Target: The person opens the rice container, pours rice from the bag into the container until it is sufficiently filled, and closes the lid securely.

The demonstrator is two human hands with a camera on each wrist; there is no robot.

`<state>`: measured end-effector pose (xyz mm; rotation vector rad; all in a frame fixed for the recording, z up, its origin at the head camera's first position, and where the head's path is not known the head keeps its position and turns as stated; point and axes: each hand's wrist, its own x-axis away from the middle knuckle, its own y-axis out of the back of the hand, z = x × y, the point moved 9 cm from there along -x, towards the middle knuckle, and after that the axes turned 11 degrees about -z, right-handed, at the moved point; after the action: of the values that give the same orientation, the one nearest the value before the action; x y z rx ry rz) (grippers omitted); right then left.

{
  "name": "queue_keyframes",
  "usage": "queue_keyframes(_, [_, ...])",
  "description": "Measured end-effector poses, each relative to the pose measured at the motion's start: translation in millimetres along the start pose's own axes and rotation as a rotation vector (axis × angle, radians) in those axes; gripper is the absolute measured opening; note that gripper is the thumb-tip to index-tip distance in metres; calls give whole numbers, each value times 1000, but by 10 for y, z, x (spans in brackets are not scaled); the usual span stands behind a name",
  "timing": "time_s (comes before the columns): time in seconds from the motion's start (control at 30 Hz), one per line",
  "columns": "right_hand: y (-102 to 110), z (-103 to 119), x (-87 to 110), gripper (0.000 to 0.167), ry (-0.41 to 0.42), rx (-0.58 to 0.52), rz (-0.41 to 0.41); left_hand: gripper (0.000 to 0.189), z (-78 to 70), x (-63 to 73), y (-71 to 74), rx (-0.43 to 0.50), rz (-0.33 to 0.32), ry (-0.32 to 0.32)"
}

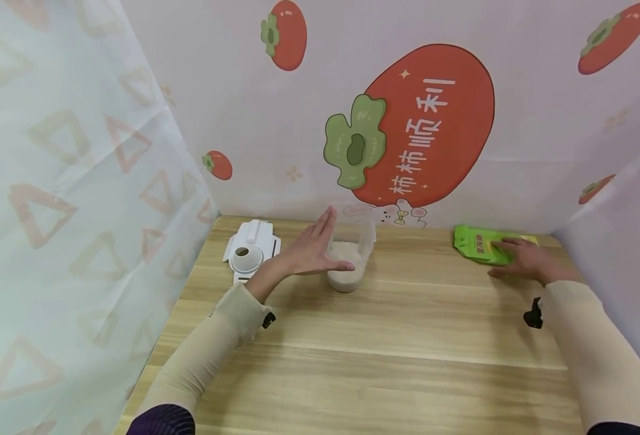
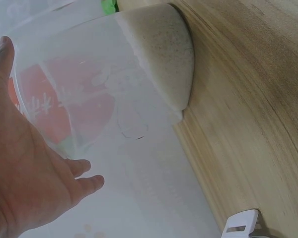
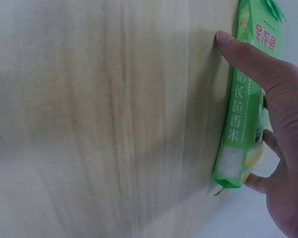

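Note:
A clear plastic container [image 1: 348, 277] with white rice in its bottom stands upright near the back wall. My left hand [image 1: 308, 252] is beside its left side, thumb and fingers spread wide. In the left wrist view, the fingers of the left hand [image 2: 32, 171] are stretched along the upper part of the container [image 2: 156, 54]. At the right back lies a green bag of rice [image 1: 474, 244], flat on the table. My right hand [image 1: 532, 260] is over its right part; in the right wrist view, the thumb is extended beside the near edge of the bag [image 3: 238, 106].
A white plastic part [image 1: 262, 235] with a round spout-like cup lies on the wooden table [image 1: 374, 356] left of the container, partly behind the left wrist. Printed sheets [image 1: 233, 78] stand as walls at the back and both sides.

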<state>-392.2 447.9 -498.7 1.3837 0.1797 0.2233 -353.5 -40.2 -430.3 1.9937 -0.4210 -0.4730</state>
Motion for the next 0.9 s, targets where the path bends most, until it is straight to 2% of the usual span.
queue_keyframes(0.37, [-76, 133, 138, 98, -7, 48, -33, 133, -15, -17, 6, -24, -4, -11])
queue_keyframes(0.9, [-101, 380, 333, 87, 78, 115, -83, 132, 3, -17, 12, 1, 3, -6])
